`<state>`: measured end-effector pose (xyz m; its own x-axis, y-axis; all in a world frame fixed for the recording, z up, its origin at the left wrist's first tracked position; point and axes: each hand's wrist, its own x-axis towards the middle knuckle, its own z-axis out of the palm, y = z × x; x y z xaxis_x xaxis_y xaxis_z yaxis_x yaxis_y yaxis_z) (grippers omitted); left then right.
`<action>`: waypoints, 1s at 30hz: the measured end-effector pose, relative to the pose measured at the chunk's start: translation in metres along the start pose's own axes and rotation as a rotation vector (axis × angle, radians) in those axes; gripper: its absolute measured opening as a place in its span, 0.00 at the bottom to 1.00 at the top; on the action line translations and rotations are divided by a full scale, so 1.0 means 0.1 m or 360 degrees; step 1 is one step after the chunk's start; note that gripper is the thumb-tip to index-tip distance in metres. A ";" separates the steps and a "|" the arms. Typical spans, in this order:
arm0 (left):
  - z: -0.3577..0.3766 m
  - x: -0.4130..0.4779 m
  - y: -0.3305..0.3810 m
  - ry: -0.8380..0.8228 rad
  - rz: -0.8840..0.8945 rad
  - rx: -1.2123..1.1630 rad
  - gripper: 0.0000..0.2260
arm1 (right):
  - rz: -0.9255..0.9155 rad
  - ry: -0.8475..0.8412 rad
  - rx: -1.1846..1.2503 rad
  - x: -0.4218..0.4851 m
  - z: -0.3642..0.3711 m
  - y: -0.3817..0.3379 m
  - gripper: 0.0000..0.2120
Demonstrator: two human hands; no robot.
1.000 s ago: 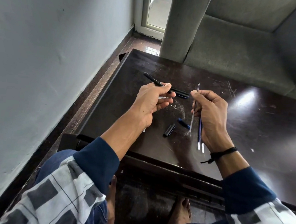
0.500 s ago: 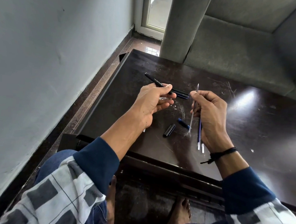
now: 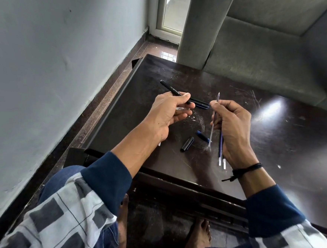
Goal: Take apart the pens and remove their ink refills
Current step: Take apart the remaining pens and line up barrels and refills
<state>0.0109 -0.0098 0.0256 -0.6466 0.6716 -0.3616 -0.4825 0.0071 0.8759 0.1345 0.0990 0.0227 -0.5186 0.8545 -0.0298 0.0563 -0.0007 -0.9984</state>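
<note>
Mid-frame, our left hand (image 3: 167,113) pinches the black barrel (image 3: 171,88); our right hand (image 3: 235,127) grips a thin refill (image 3: 210,136), tip up.

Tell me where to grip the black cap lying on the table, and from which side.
Pinch the cap across its middle, coming straight down from above, fingertips on its two long sides. It lies flat on the table, slanted, a short round tube with bare tabletop along both flanks. The blue piece near its far end would likely make an end-on approach tighter.
</note>
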 end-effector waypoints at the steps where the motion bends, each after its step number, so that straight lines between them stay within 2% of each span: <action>1: 0.00 0.00 0.00 0.0000 -0.0001 -0.0002 0.06 | 0.0001 -0.0003 0.0004 0.00 0.00 0.00 0.03; 11: 0.00 -0.01 0.01 -0.0005 0.0008 -0.0004 0.04 | 0.0001 0.0008 0.0008 0.00 0.01 -0.01 0.04; 30: 0.00 -0.02 0.02 0.0005 0.0014 -0.0012 0.06 | -0.0007 0.0000 0.0016 0.01 0.00 0.00 0.05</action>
<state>0.0114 -0.0111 0.0284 -0.6530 0.6691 -0.3547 -0.4810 -0.0047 0.8767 0.1339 0.0993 0.0222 -0.5189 0.8545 -0.0258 0.0455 -0.0025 -0.9990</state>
